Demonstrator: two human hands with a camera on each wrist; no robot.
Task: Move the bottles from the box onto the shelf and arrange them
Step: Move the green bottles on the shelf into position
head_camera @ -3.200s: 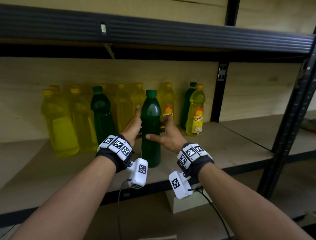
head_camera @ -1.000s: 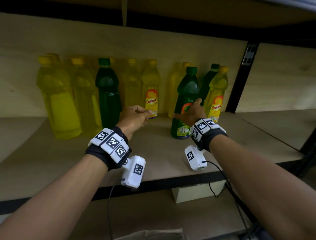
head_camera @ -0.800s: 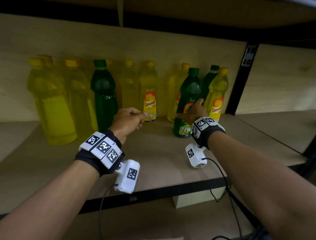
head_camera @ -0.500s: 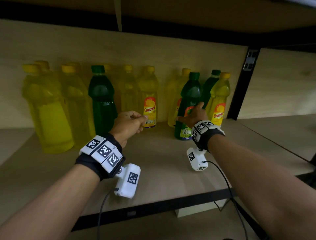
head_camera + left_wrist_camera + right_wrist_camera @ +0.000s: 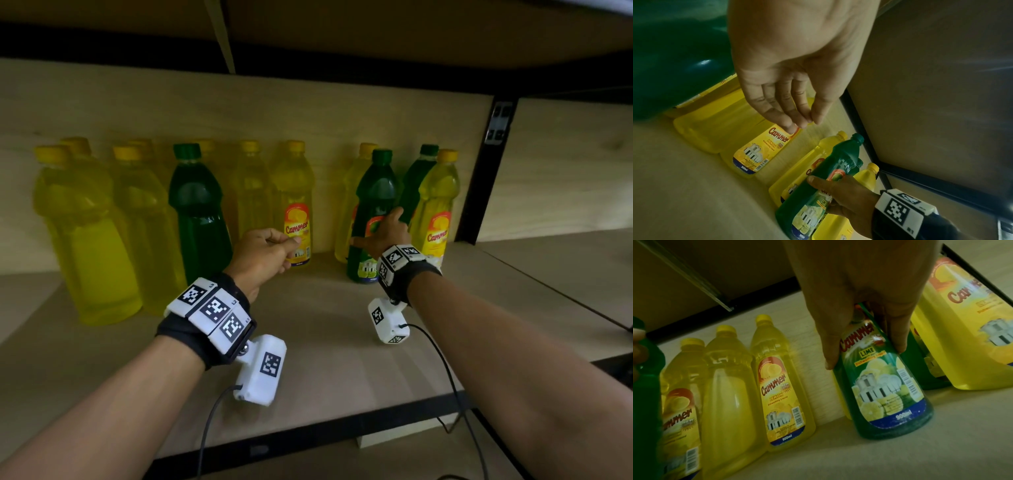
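Head view first: our right hand (image 5: 385,236) is wrapped around the green bottle (image 5: 373,205) right of centre, standing upright on the shelf (image 5: 325,342) among the yellow ones. Our left hand (image 5: 263,255) hangs mid-frame with its fingers loosely curled, holding nothing. "Cammer" reads on a yellow bottle (image 5: 296,205) behind it.

Left wrist view: the relaxed fingers (image 5: 787,120) sit above a yellow label reading "Cammer LEMON", "900ml". Lower right of the frame, the other hand grips the green bottle (image 5: 838,162) at its waist.

Right wrist view: thumb and fingers (image 5: 830,353) clamp the green bottle (image 5: 892,394) just above the label: "Cammer LIME Dishwashing Liquid", "900ml". It looks full, so we'd guess fairly heavy, stiff plastic, smooth enough to slip. The narrow waist seems the best place to grab; the base is wide, so it should stand steady.
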